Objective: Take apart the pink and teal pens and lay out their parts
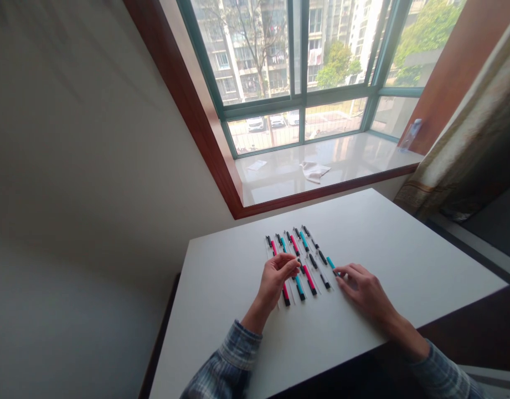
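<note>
Windowsill [279, 183] holds a bottle [411, 134]; pens [309, 279] lie between left hand [275, 280] and right hand [362, 288].

My right hand [362, 288] can pass over the desk [383, 238] beyond the rows of pens [309, 280]; those rows lie between it and my left hand [275, 280].

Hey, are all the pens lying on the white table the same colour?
No, a slim pink pen, a slim teal pen and a slim black pen lie in rows on the white rectangular table.
</note>
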Demonstrator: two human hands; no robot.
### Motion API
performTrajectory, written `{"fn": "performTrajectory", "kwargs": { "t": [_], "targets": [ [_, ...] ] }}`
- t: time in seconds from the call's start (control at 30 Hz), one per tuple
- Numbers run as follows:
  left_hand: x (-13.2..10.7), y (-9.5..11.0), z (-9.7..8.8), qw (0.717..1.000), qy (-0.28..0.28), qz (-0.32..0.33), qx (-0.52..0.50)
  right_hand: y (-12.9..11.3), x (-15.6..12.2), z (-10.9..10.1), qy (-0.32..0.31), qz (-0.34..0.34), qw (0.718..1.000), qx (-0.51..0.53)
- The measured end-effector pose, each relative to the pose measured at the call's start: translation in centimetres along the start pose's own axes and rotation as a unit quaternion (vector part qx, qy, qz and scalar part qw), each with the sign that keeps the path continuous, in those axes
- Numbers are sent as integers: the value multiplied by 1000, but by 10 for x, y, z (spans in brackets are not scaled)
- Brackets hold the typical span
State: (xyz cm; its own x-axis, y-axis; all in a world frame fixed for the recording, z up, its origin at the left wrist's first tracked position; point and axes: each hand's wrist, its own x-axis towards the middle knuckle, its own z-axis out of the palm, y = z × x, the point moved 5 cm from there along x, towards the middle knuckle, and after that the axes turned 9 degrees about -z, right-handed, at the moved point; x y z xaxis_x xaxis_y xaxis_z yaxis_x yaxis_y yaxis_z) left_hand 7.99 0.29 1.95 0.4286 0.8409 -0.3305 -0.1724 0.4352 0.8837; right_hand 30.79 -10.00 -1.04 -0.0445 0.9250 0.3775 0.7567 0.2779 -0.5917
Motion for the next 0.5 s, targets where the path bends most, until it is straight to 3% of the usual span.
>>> {"fn": "performTrajectory", "kwargs": {
  "t": [0.5],
  "targets": [
    [1, 1, 1, 999, -5, 25, 39, -7, 4, 3, 4, -4, 1000, -8]
  ]
}}
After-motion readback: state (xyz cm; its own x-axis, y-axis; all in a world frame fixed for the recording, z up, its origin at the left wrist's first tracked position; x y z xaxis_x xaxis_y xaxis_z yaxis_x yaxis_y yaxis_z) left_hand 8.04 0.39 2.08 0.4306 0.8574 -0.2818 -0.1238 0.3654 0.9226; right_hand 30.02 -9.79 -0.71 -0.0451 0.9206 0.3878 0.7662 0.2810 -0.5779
